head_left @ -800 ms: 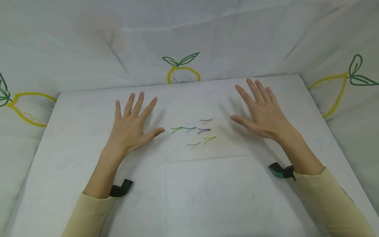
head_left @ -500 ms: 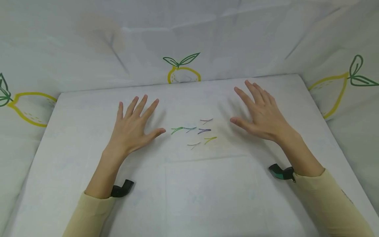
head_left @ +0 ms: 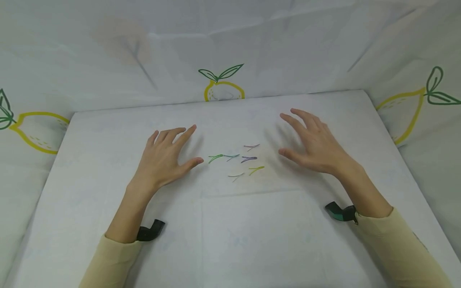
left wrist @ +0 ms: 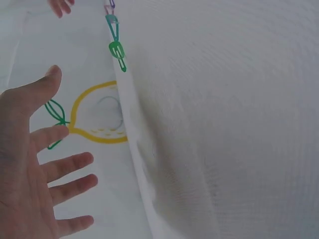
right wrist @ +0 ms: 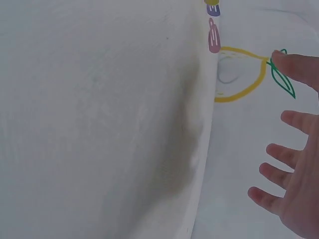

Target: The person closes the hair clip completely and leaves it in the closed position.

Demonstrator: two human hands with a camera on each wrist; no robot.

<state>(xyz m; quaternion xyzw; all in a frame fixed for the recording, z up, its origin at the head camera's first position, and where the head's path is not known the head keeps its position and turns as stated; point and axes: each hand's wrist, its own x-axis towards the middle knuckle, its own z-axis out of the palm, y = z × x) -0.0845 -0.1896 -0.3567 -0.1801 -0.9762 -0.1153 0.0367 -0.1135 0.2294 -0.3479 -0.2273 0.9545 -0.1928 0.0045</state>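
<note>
Several small hair clips lie sprung apart in a loose cluster on the white table [head_left: 252, 232]: a green clip [head_left: 218, 155], a teal one, a purple clip [head_left: 252, 158], a pink clip [head_left: 252, 146], a yellow clip [head_left: 259, 168] and a pale clip [head_left: 235, 175]. To the left of the cluster hovers my left hand [head_left: 158, 160], fingers spread and slightly bent, its thumb tip close to the green clip. My right hand [head_left: 318, 150] hovers on the right side, fingers loosely bent, palm down. Both hands hold nothing. In the right wrist view the pink clip [right wrist: 214, 40] shows at the top.
A white cloth wall [head_left: 281, 52] with printed lemons rises behind the table and along its sides. Each wrist carries a black camera mount, the left mount [head_left: 151, 231] and the right mount [head_left: 340, 212], just above the table.
The fingers of both hands have bent from nearly straight, and the fingertips have drawn back toward me. Both hands have shifted slightly inward. The clips have stayed in place.
</note>
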